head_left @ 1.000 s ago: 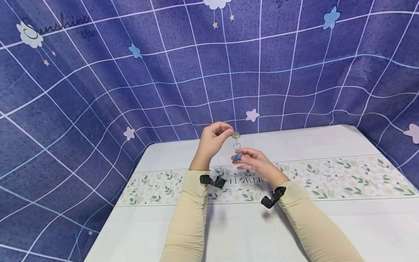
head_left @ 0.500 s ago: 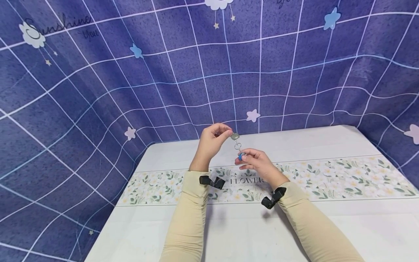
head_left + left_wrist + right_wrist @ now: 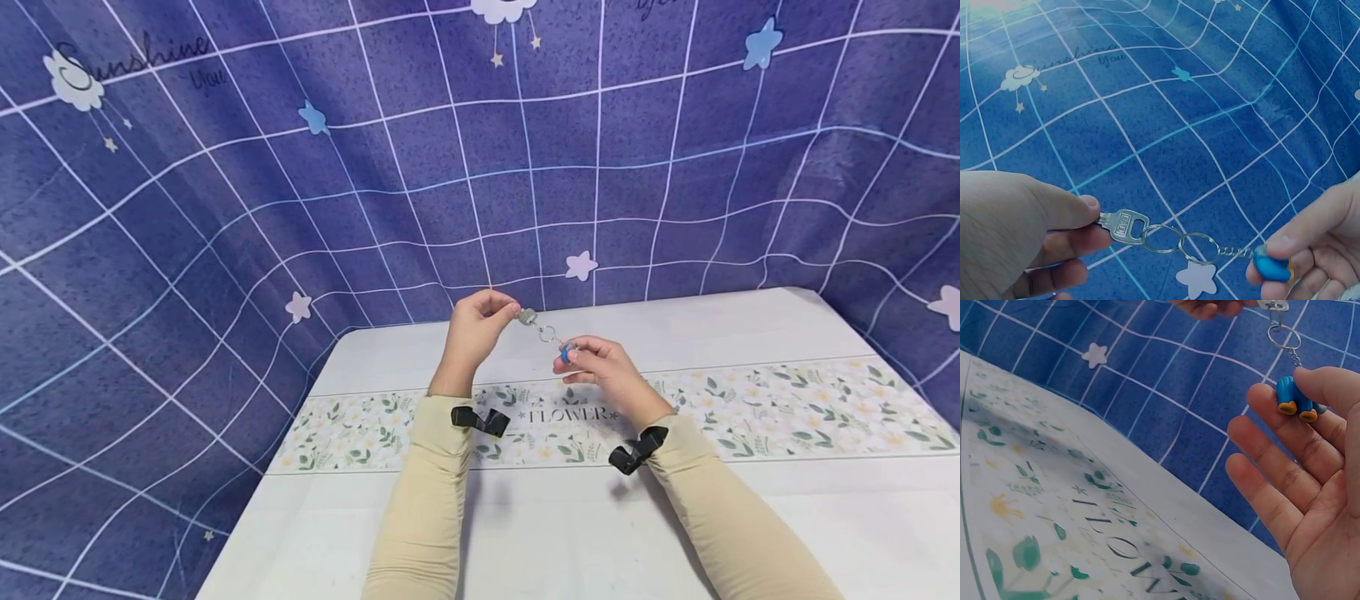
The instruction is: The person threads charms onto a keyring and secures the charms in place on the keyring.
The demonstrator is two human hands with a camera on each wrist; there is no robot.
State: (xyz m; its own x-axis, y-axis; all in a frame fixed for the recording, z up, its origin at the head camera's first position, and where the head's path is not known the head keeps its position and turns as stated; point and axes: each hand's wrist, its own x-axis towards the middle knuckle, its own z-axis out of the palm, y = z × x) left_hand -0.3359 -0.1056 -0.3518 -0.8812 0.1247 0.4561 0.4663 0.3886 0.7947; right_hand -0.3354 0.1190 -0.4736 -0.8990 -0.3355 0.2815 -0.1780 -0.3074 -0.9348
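Note:
Between both hands a keychain is stretched above the table. My left hand (image 3: 472, 337) pinches a silver key (image 3: 1127, 226) by its blade, thumb on top, so the head with raised lettering shows. Through the key's hole runs one split ring (image 3: 1161, 252), linked to a second ring (image 3: 1200, 264). A short chain (image 3: 1235, 252) joins that ring to a small blue charm (image 3: 1287, 394) with two orange feet, like a figurine's legs. My right hand (image 3: 603, 367) pinches the charm between thumb and forefinger; its other fingers are spread loosely. The charm's upper part is hidden under the thumb.
Below the hands lies a white table (image 3: 555, 525) with a floral strip (image 3: 750, 408) printed "FLOWER". A dark blue grid-patterned curtain (image 3: 420, 200) with stars and clouds stands behind and to the left. Black camera straps (image 3: 480, 421) sit on both wrists.
My left hand has moved slightly left, my right hand rightward. The keychain, nearly vertical before, now slants between them. The right thumb has closed over the charm.

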